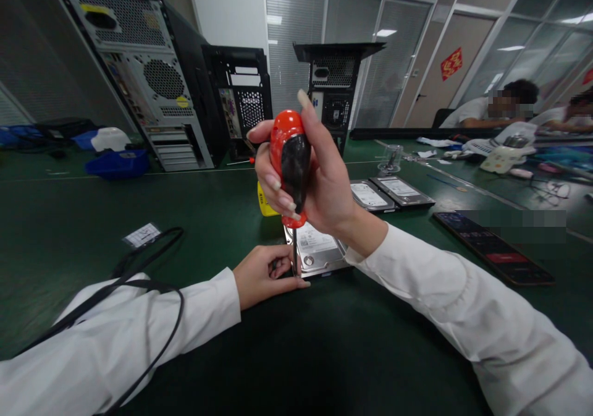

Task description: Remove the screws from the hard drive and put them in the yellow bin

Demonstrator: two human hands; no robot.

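Observation:
My right hand is wrapped round the red and black handle of a screwdriver, its thumb raised along the top. The screwdriver stands upright, its metal shaft reaching down to the near left corner of a hard drive. At that same corner is my left hand, fingers curled beside the shaft and thumb along the drive's front edge. It seems to hold the drive's corner; the exact contact at the tip is hidden. Part of the drive's label and far side lies behind my right hand. Something yellow shows behind my right fingers.
Two more hard drives lie behind on the right, near a clear plastic piece. A phone rests at right. Computer cases stand at the back. A black cable crosses my left sleeve. Blue tray at left; people sit far right.

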